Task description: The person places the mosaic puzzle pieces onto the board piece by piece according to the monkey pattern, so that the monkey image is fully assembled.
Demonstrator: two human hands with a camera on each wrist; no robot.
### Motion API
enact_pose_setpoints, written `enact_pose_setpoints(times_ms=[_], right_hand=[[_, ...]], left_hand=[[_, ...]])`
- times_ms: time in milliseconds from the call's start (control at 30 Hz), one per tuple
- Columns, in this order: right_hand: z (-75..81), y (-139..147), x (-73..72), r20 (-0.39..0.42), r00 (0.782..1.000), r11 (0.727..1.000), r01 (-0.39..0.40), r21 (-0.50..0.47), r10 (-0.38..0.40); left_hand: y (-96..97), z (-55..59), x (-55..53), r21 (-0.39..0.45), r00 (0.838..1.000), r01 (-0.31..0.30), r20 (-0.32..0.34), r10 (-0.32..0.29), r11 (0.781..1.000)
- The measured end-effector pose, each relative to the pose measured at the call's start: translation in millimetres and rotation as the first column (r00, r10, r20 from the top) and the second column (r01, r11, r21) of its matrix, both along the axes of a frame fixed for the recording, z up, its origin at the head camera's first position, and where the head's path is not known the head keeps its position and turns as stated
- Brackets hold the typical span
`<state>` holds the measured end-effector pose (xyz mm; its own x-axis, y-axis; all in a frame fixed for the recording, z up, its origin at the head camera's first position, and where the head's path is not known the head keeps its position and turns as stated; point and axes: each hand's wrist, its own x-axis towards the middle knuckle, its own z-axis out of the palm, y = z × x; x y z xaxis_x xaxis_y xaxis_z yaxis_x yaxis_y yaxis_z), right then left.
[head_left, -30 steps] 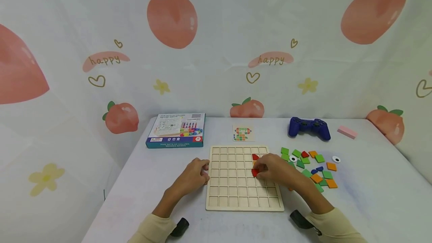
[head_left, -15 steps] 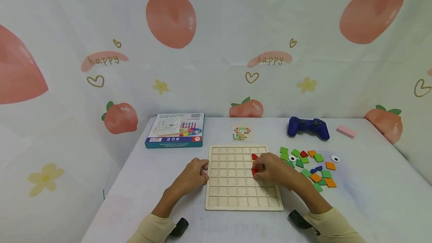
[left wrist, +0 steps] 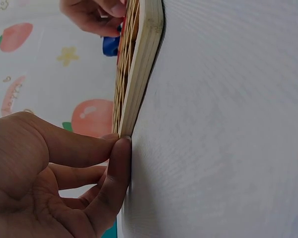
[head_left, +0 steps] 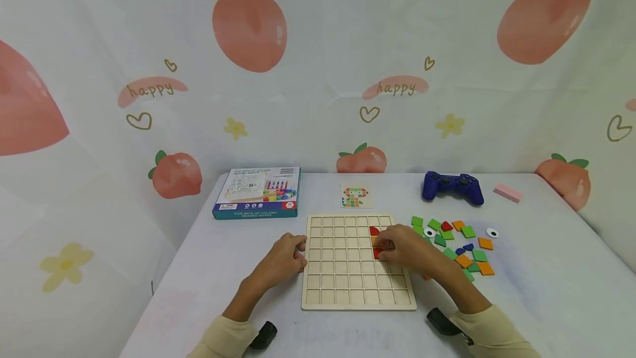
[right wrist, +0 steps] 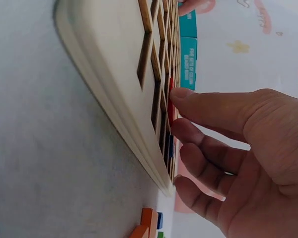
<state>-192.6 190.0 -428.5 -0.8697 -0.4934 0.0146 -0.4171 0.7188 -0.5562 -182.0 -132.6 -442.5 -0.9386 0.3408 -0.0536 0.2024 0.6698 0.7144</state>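
Note:
A pale wooden grid board (head_left: 338,282) lies flat in front of me. On its left edge, my left hand (head_left: 282,261) pinches the rim between thumb and index finger, as the left wrist view shows close up. Over the board's right part, my right hand (head_left: 411,248) has thumb and index finger on a red tile (head_left: 376,254) sitting at a grid cell. In the right wrist view this red tile (right wrist: 171,108) lies low among the slats, under the thumb tip. A rounded red tile (head_left: 374,231) and a partly hidden orange tile (head_left: 374,241) fill cells just above it.
Loose green, orange, red and blue tiles (head_left: 479,256) and two eye discs (head_left: 492,233) are scattered right of the board. Behind stand a boxed set (head_left: 256,193), a pattern card (head_left: 354,196), a blue game controller (head_left: 452,187) and a pink block (head_left: 508,193).
The red tile under my right fingers has shifted slightly right and turned to line up with its cell. My left hand stays on the board's edge.

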Motion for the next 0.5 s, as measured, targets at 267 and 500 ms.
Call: enact_pose_setpoints(times_ms=[267,500], right_hand=[[-1.0,5.4,-0.2,0.019,1.000,0.999,0.024,-0.044,-0.023],[6.0,24.2,2.3,0.031,0.992,0.992,0.120,-0.049,-0.118]], left_hand=[[1.6,0.5,0.8,0.012,1.000,0.001,0.014,-0.001,1.000],[0.8,1.6,1.1,0.001,1.000,-0.007,0.007,0.007,1.000]])
